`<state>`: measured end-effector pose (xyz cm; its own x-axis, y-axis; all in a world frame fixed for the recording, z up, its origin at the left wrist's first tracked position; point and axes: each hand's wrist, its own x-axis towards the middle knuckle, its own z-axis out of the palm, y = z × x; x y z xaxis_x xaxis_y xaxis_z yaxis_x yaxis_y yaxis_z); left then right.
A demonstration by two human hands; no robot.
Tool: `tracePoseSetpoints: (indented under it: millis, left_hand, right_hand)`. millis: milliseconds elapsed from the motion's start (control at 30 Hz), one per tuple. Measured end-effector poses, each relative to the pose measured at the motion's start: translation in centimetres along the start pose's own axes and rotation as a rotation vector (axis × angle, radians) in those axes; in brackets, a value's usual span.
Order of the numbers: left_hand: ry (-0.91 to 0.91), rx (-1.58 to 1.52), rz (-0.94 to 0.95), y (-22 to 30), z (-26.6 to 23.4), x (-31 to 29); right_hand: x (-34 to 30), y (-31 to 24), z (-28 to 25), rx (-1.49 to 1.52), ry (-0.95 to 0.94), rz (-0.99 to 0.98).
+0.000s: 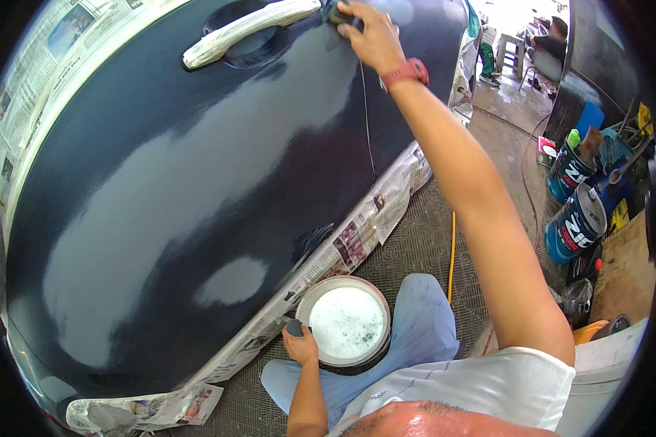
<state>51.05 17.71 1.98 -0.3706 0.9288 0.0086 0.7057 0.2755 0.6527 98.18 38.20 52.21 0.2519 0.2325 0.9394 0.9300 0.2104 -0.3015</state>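
The right grip (375, 40) is holding a dark block (334, 16) — fingers bending over it, the gap only as wide as the block — at the face of a dark car door (284, 204). A door handle wrapped in white masking tape (251, 33) is lying just left of that grip, and a red wristband (407, 73) is circling the wrist behind it. A long dull-grey patch (189, 175) is running across the door, below and left of the right grip.

Well below, the left grip (301, 347) is holding a small dark-grey pad (294, 328), fingers folding closely around it. A round bucket (345, 280) is standing just right of this grip, and white suds (342, 320) are covering the liquid inside. Masking newspaper (353, 244) is edging the door above the left grip, while two blue cans (576, 226) are standing well to its right, beyond a yellow hose (453, 255).
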Motion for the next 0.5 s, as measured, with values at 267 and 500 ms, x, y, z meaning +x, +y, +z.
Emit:
tracePoseSetpoints:
  millis: [267, 500]
  left_hand:
    - [0.008, -0.020, 0.015, -0.5, 0.4, 0.3]
    - [0.050, 0.008, 0.036, -0.5, 0.2, 0.1]
  right_hand:
    - [2.0, -1.0, 0.1, -0.042, -0.039, 0.073]
    - [-3.7, -0.6, -1.5, -0.030, -0.119, -0.050]
